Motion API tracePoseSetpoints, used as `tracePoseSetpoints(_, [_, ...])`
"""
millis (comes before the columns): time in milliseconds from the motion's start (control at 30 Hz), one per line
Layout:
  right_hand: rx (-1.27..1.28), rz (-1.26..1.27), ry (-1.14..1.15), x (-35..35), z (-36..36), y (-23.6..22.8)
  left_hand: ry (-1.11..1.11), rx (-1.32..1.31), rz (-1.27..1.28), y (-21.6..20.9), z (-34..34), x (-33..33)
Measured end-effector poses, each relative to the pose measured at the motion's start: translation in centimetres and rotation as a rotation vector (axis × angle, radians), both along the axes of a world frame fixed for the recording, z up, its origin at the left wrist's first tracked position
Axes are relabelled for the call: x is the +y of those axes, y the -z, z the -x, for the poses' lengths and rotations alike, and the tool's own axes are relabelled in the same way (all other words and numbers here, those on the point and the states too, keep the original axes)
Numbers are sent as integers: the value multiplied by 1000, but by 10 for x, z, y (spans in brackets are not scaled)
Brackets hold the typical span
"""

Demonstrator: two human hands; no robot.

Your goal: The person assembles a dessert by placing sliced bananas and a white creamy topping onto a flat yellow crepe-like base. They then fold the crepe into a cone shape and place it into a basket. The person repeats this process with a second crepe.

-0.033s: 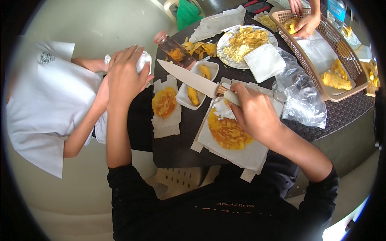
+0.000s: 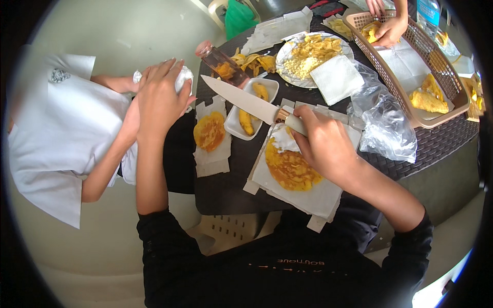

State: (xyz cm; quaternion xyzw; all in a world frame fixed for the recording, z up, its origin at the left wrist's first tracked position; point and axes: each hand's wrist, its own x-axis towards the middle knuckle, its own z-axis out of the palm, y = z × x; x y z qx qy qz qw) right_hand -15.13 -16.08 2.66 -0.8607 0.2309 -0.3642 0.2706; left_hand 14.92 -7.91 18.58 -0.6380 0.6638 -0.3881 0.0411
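Observation:
My right hand (image 2: 321, 146) grips the pale handle of a large kitchen knife (image 2: 241, 97), whose blade points up and left over a small white tray (image 2: 237, 122) of banana pieces. Under this hand a round yellow fried cake (image 2: 290, 172) lies on stacked white paper sheets (image 2: 318, 197). My left hand (image 2: 160, 100) is raised past the table's left edge, its back to the camera. It lies over a white wad (image 2: 183, 77) and another person's hand; what it holds is hidden.
A smaller yellow cake (image 2: 209, 131) rests on paper on the dark woven table (image 2: 226, 192). Behind are a tipped glass jar (image 2: 221, 61), a plate of yellow chips (image 2: 308, 51), a white napkin (image 2: 336, 79), a clear bag (image 2: 385, 126) and a brown basket (image 2: 429, 120) with someone's hands (image 2: 387, 31). A person in white (image 2: 56, 128) sits left.

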Motion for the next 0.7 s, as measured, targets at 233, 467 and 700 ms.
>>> tracePoseSetpoints(233, [31,55,30,2,-7,1,-83,-52,-28,1,1,-1])
tracePoseSetpoints(467, [-115,-144,39,8,-23,-3,-112,-82,110,-13,14,10])
tracePoseSetpoints(700, [-260,-331,-62,8,-7,-13,257,89,383,27,46,48])
